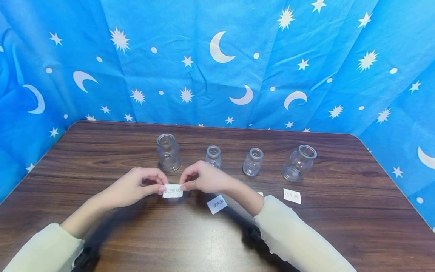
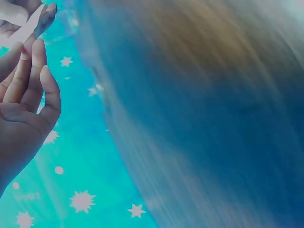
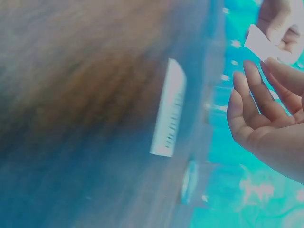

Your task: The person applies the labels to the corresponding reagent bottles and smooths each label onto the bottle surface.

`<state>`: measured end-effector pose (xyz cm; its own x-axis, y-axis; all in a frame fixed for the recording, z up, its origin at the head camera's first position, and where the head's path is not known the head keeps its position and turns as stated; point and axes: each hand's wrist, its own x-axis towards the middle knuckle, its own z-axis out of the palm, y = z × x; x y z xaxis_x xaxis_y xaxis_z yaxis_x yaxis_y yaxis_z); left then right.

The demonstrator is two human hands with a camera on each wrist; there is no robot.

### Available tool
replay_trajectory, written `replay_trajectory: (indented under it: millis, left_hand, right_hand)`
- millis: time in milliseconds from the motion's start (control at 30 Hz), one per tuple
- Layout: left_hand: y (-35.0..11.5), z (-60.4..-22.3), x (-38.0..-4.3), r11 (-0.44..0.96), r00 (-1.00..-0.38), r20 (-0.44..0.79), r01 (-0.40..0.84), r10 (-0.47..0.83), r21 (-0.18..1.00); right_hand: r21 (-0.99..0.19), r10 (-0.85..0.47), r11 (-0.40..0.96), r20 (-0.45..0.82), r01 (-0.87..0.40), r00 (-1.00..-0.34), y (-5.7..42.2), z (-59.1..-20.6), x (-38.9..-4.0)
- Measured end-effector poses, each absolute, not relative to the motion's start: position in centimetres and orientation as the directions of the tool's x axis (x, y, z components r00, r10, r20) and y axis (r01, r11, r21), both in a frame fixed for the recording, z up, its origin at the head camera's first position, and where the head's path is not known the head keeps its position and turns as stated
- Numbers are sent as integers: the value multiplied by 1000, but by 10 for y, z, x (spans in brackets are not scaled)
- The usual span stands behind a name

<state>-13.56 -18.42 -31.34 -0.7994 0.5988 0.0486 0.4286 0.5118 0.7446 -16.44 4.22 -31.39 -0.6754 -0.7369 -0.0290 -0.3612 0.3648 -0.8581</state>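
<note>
In the head view a white paper label [image 1: 173,190] with handwritten characters is held up above the table. My left hand [image 1: 136,186] pinches its left edge between thumb and fingertip. At the opposite edge my right hand [image 1: 208,179] pinches it the same way. A second white edge shows under the label; whether that is another slip I cannot tell. Both wrist views show the label side-on, pale and without legible writing. Behind the hands stand a large clear glass jar [image 1: 168,153] and a small glass jar [image 1: 213,154], the small one partly hidden by my right hand.
Another small jar [image 1: 253,162] and a large jar [image 1: 297,164] stand to the right. Labels lie on the wooden table [image 1: 153,241]: one label [image 1: 216,204] near my right forearm, another label [image 1: 292,196] before the right jar. A white corner [image 1: 260,193] peeks from behind the forearm.
</note>
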Motion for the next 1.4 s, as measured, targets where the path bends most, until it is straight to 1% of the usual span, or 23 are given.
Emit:
replay_trajectory:
  millis: [133,267,500,800,1067,1200,1300,1400]
  left_hand:
    - [-179,-306,-131,474,-797,38,396,602,787]
    - [-176,-302,-128,454,-795,40,386,605,803]
    - [-173,-302,-126,453,-777,21,388,629,803]
    - [-172,-306,-126,426,-763,30,393,645,815]
    - [-173,-307,-127,428,-768,39,397,639,812]
    - [-173,-308,-127,425,-770,50,403,637,811]
    - [-175,-309,-128,439,-783,67,414,618,797]
    - [-178,-310,-129,473,-812,84,417,578,776]
  right_hand:
    - [-886,-744,310,-1,-344,-668,51,-306,-162]
    - [-906,-742,287,-4,-312,-671,57,-303,-158]
    - [-916,-732,274,0,-294,-681,61,-305,-154]
    - [-924,-719,263,4,-277,-695,62,-310,-154]
    - [-939,-711,243,-3,-242,-703,61,-314,-155]
    - [-945,-693,240,-7,-222,-721,60,-314,-154]
    - [-959,-670,205,9,-196,-743,61,-313,-154]
    - [-969,-649,162,39,-189,-760,63,-313,-155]
